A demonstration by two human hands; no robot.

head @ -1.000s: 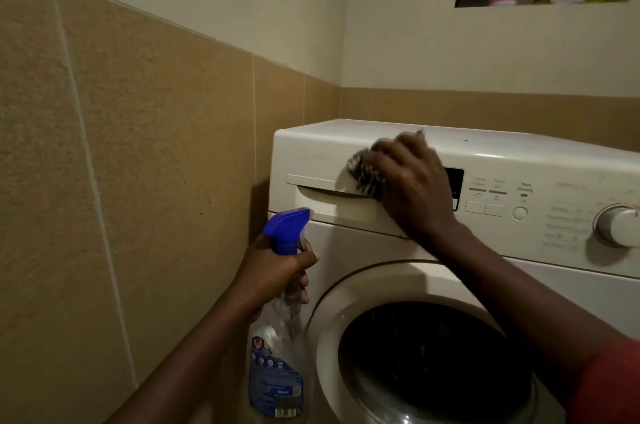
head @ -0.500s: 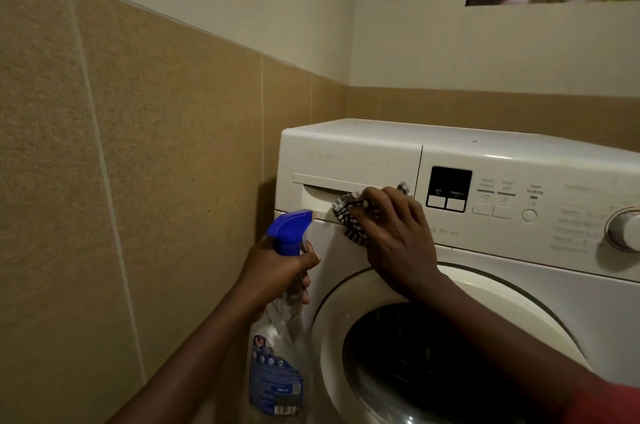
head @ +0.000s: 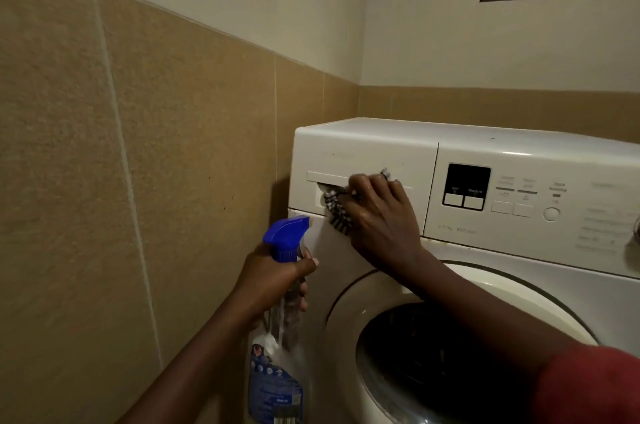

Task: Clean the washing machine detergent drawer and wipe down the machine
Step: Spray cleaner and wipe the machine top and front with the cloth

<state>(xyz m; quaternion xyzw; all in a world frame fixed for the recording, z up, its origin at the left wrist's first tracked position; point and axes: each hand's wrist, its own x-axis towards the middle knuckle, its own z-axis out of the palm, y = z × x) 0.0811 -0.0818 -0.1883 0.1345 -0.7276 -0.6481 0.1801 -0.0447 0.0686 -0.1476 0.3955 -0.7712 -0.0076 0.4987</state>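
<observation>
– Now, what is the status of the wiping hand?

– I read the right hand (head: 381, 216) with its fingers curled round the striped cloth (head: 337, 210), pressing it into the handle recess (head: 320, 190) of the detergent drawer (head: 363, 157). The drawer sits closed at the top left corner of the washing machine (head: 519, 153), just left of the display (head: 467, 186).

– How does this differ from the earlier frames?

– One second ago the cloth was high on the drawer front, at its right end, and the hand covered part of the display. Half a second ago it was down at the drawer's lower edge. It is now further left, at the recess, and the display is fully exposed.

– What does that mean for the task?

– My judgement is that the flat drawer front has had its pass and the wipe has reached the handle cavity. The drawer is not pulled out, and I cannot tell whether its inside has been cleaned. The door (head: 433, 371) and the panel to the right look still to be wiped.

– And the other hand?

– The left hand (head: 273, 280) grips the neck of the spray bottle (head: 277, 371), blue trigger head upward. It is held low, just left of the machine's front and near the tiled wall (head: 138, 181). Its position matches both earlier frames. I cannot tell whether a finger rests on the trigger.
</observation>
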